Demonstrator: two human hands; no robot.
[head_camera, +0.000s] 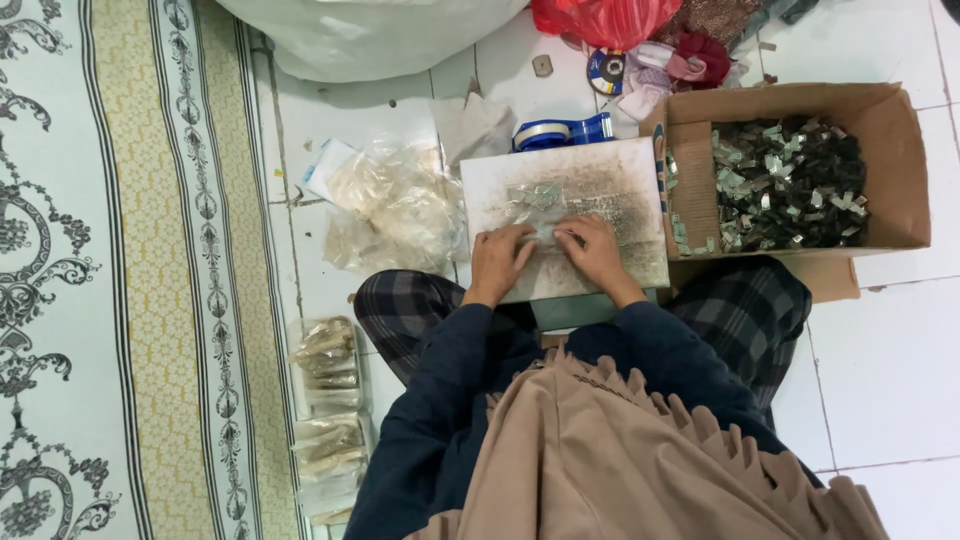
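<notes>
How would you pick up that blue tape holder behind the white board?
Probably by its curved blue body, coming from above. The tape holder lies on the floor tiles just past the far edge of the white board, with its upper side free. Both the left hand and right hand rest on the board, nearer the person.

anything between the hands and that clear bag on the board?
Nothing visible. Both the left hand and the right hand already rest on the clear bag, which lies flat on the white board. The cardboard box sits off to the right, apart.
</notes>
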